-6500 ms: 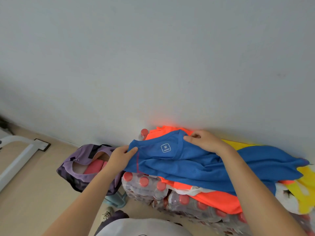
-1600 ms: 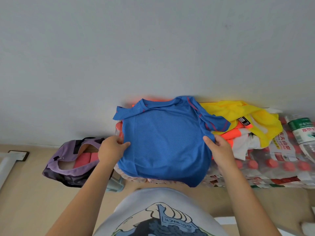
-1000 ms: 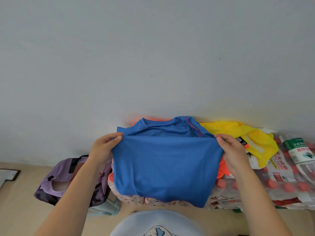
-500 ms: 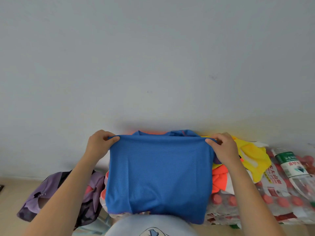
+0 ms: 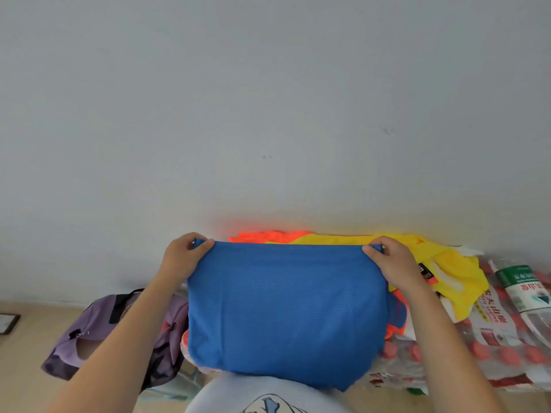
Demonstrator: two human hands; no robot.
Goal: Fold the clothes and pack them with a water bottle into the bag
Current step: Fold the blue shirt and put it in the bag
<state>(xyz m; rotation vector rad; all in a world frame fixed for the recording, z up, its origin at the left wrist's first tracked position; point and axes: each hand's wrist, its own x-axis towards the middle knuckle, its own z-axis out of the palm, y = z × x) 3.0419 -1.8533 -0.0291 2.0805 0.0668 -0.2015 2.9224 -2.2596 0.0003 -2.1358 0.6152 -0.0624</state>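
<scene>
A plain grey wall [image 5: 268,99] fills the upper view; a beige floor [image 5: 26,353] (with a dark-framed object [image 5: 7,322] at left) lies below.

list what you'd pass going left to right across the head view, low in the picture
purple fabric bag on the floor → left hand gripping the blue mesh shirt → right hand on its other top corner → yellow garment → clear plastic water bottle with green label

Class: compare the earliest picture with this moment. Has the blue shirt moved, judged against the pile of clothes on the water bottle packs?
Yes. The blue shirt no longer lies on the pile of clothes; the left hand and right hand grip its top corners, and it hangs in front of the pile.
</scene>
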